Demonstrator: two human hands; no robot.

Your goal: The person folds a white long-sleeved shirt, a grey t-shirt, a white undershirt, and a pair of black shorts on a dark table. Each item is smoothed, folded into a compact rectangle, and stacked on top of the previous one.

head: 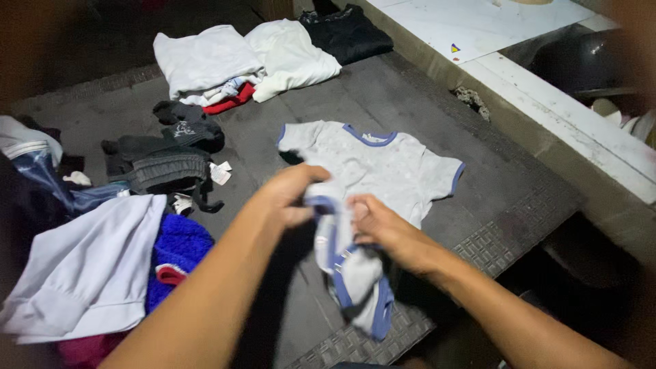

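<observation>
Head view, dim light. The left hand [290, 195] and the right hand [379, 229] meet near frame centre, both closed on one small grey garment with blue trim [348, 273] — left fingers pinched over its top edge, right fingers wrapped on the side. The rest of the piece hangs toward 6 o'clock, bunched and partly blurred, so its cut cannot be told.

At 12 o'clock of the hands, a grey T-shirt with blue collar [383, 167] lies flat on the dark mat [492, 225]. At 9 o'clock: a white cloth [89, 266] over a blue fleece item [179, 249]. At 10 o'clock: dark socks or gloves [171, 154]. Toward 11–12 o'clock, far: folded white clothes [232, 58] and a black garment [345, 31].

Risks, as judgement:
- The hanging end is loose; if either grip slackens, it could drop onto the mat and lose its shape.
- The hands work just above the flat T-shirt — a trailing hem could drag across it and rumple it.
- Poor light and similar colours could lead to edges being mismatched.
</observation>
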